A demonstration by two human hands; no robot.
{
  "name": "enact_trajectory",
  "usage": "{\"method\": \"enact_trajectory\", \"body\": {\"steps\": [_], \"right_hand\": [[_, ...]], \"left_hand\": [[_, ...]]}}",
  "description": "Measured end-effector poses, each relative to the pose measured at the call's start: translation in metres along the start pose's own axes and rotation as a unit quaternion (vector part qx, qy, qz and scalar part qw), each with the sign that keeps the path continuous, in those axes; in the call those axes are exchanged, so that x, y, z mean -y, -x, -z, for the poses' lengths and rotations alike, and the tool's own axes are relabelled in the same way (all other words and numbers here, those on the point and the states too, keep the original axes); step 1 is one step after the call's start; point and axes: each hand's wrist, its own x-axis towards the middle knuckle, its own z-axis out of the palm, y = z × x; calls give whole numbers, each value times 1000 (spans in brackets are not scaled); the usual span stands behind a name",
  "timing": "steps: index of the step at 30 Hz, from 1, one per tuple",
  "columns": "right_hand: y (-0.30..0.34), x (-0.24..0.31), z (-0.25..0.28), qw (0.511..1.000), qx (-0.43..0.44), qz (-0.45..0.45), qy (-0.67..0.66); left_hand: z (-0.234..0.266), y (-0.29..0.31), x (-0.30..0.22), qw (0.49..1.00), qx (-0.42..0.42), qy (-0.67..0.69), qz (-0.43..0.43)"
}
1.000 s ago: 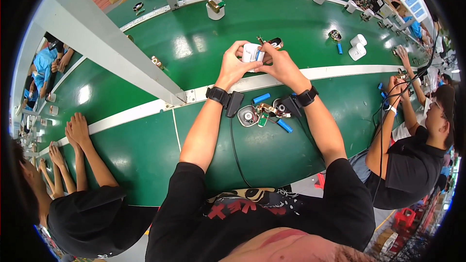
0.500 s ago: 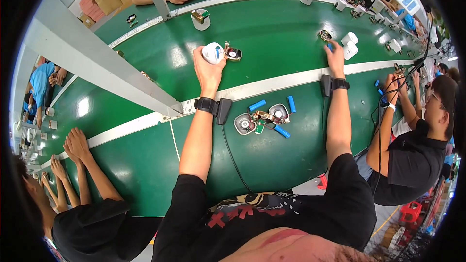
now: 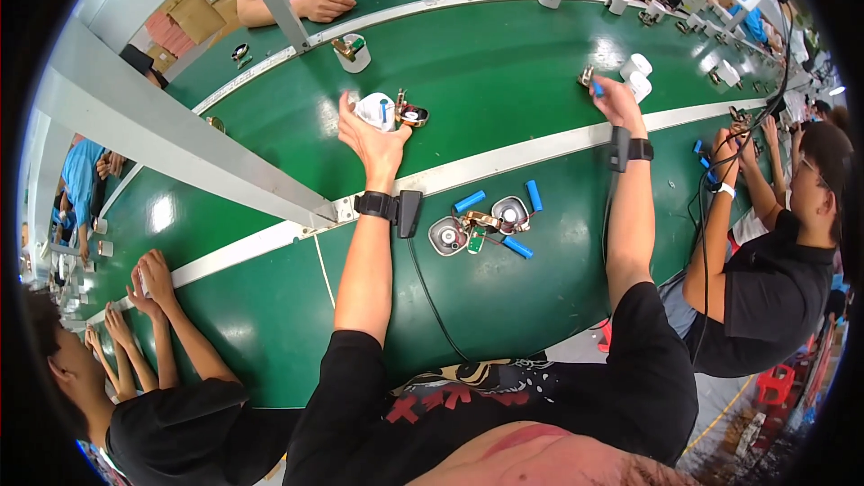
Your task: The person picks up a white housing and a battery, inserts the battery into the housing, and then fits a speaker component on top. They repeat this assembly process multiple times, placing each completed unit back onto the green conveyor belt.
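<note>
My left hand (image 3: 373, 148) is closed round a white plastic housing (image 3: 367, 111) above the green belt. A blue bit shows in its opening, and a brass-and-dark round assembly (image 3: 413, 115) hangs beside it near my thumb. My right hand (image 3: 619, 104) pinches a blue cylindrical battery (image 3: 597, 88). Just beyond those fingertips is a small metal assembly (image 3: 585, 76), blurred; whether it is joined to the battery I cannot tell. Two white housings (image 3: 638, 85) stand next to that hand. On the bench before me lie grey round speaker-like parts (image 3: 447, 237), a green circuit board (image 3: 475, 241) and blue batteries (image 3: 470, 201).
A white housing with a board in it (image 3: 353, 53) stands on the belt. A white rail (image 3: 504, 157) and a grey post (image 3: 216, 130) cross the space. Black cables (image 3: 700, 216) hang at right. Other people sit on both sides and opposite.
My right hand has moved left with the blue battery, and the metal assembly has shifted with it. The housing in my left hand has tilted, showing its opening.
</note>
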Motion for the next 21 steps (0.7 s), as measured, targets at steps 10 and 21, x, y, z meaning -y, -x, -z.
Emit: {"method": "enact_trajectory", "body": {"steps": [10, 21], "right_hand": [[34, 39, 9, 875, -128, 239, -401], [-10, -35, 11, 864, -416, 265, 105]], "left_hand": [[19, 6, -10, 984, -164, -24, -64], [19, 0, -4, 950, -292, -7, -108]]}}
